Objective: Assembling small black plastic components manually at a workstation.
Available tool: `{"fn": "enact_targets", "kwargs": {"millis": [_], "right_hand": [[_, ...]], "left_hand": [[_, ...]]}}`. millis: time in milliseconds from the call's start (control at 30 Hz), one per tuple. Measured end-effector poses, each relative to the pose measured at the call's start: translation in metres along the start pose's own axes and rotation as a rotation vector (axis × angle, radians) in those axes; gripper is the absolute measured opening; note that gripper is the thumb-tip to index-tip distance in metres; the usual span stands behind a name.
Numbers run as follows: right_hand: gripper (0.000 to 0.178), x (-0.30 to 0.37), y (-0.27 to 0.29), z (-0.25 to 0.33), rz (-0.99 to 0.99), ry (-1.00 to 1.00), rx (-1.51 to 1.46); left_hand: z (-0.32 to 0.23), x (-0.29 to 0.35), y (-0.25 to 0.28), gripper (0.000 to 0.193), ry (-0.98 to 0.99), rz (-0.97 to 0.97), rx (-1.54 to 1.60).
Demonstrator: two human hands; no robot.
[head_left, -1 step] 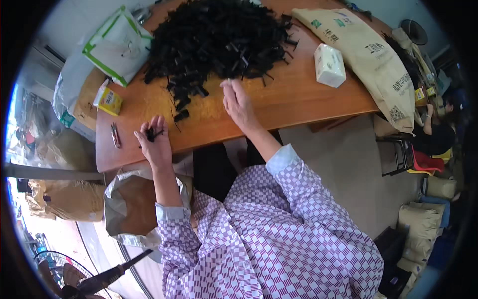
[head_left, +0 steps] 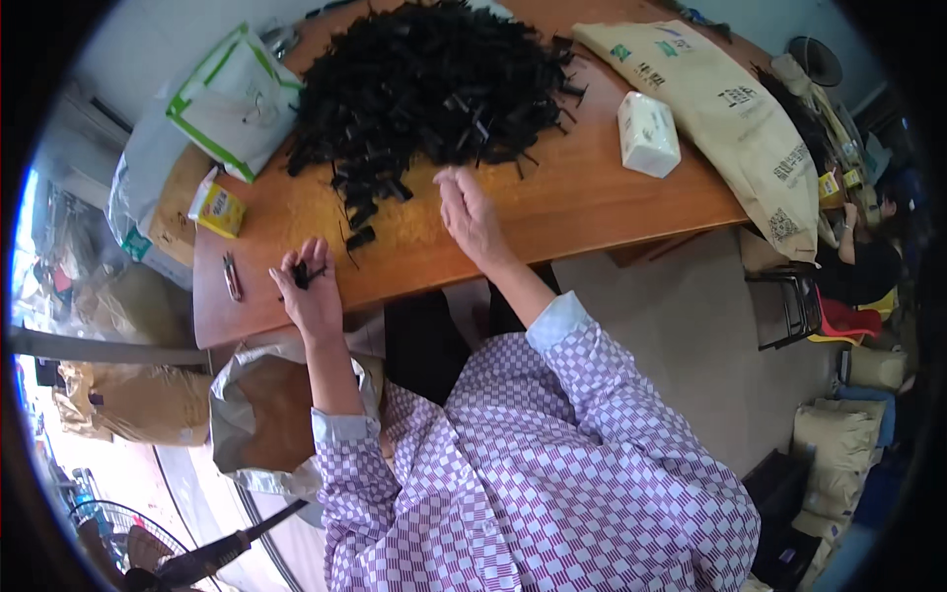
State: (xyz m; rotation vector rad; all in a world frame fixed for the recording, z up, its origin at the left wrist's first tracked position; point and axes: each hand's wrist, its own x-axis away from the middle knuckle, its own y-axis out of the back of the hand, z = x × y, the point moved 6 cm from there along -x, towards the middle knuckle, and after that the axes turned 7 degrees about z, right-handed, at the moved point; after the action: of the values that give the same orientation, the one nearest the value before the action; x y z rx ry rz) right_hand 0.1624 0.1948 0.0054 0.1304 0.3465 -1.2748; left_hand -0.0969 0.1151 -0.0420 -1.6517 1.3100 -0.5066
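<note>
On the brown wooden table lies a large heap of small black pieces (head_left: 424, 89), some with thin tails like short cables. My left hand (head_left: 318, 301), palm turned up near the table's front edge, has its fingers curled round a black piece with a thin tail (head_left: 302, 275). My right hand (head_left: 473, 219) hovers just in front of the heap, fingertips pressed together; whatever is between them, if anything, is too small to make out. A few loose black pieces (head_left: 361, 237) lie between the two hands.
Left on the table (head_left: 552, 212) are a small red-and-silver cutter (head_left: 232, 276), a yellow carton (head_left: 217, 209) and a green-edged white bag (head_left: 237, 109). A white tissue pack (head_left: 648, 138) and a long paper sack (head_left: 725, 109) lie right. An open silver-lined sack (head_left: 237, 409) stands below the table.
The whole view has shifted slightly. My right fingertips sit slightly farther from the heap's edge; my left hand keeps the black piece.
</note>
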Motion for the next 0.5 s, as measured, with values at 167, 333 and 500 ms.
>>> {"fn": "enact_targets", "kwargs": {"millis": [167, 333, 500], "right_hand": [[0.015, 0.016, -0.004, -0.004, 0.034, 0.019, 0.052], [0.018, 0.08, -0.034, 0.02, 0.205, -0.014, 0.112], [0.027, 0.122, -0.063, 0.028, 0.327, -0.057, 0.068]], "left_hand": [[0.0, 0.018, 0.006, 0.038, -0.001, -0.084, -0.073], [0.034, 0.056, -0.039, 0.043, 0.144, -0.162, -0.219], [0.046, 0.086, -0.046, 0.042, 0.209, -0.101, -0.289]]}}
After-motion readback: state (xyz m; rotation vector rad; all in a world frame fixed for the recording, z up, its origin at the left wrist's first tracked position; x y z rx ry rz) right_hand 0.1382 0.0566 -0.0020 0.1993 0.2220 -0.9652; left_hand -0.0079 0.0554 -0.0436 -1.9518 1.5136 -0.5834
